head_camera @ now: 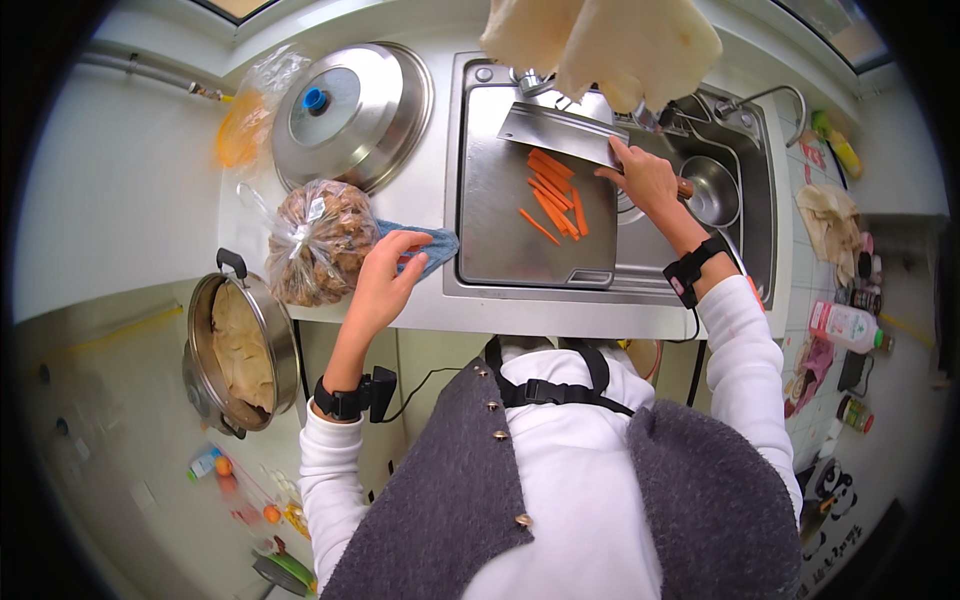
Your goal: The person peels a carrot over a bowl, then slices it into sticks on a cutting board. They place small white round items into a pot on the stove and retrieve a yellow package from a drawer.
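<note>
My right hand (643, 178) holds a broad metal cleaver (559, 133), its blade lying over the far part of a metal cutting board (502, 247) set across the sink. Cut carrot sticks (555, 196) lie loose on the board, just on the near side of the blade. Further left, my left hand (396, 274) is empty with its fingers apart and slightly bent. It hovers at a blue cloth (435, 244) on the counter, beside a knotted clear plastic bag of brown lumpy food (319, 247). Whether that hand touches the cloth, I cannot tell.
A large steel lid with a blue knob (349, 112) rests behind the bag. At left stands a steel pot (285, 360) holding pale flat sheets. A steel bowl (712, 191) sits in the sink basin by the curved faucet (799, 112). Pale cloth (637, 52) hangs over the sink's far edge.
</note>
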`<state>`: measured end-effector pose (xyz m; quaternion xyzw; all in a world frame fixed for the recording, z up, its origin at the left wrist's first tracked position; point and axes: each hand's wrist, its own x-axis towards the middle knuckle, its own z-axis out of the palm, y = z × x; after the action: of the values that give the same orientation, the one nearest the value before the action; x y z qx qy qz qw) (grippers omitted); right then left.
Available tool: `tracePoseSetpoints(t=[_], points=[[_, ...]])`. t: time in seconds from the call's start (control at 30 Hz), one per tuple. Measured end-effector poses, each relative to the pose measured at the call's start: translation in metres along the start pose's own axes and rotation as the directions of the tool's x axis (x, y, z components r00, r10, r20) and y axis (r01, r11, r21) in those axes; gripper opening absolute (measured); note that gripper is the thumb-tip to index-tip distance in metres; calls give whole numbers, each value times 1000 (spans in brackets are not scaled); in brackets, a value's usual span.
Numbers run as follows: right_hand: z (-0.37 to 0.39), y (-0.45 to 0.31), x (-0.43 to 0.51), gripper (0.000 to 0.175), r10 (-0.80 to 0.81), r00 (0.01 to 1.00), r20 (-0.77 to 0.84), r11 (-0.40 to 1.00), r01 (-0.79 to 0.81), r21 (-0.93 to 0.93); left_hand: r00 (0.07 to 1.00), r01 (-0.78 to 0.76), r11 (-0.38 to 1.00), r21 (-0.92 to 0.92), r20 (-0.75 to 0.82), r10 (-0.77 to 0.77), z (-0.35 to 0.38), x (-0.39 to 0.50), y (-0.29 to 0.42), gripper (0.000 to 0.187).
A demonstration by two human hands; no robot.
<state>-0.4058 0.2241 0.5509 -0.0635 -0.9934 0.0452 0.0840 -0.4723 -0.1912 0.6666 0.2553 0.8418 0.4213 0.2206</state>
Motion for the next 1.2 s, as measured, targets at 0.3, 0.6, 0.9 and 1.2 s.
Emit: tracePoseSetpoints(t=[0.3,0.6,0.9,1.2], points=[[28,17,11,72,-5,1000,-19,977,9,214,993,-113,983,145,52,107,26,4,8,24],[34,5,5,65,59,995,81,957,-79,278,935,-276,866,418,-90,342,56,50,36,33],[-17,-26,-17,70,154,975,-160,988,-147,54,851,-169,702,692,-257,459,65,60,41,66],[-72,-63,-83,78,370,923,-102,929,-369,36,910,-134,754,643,-221,350,63,57,13,78]])
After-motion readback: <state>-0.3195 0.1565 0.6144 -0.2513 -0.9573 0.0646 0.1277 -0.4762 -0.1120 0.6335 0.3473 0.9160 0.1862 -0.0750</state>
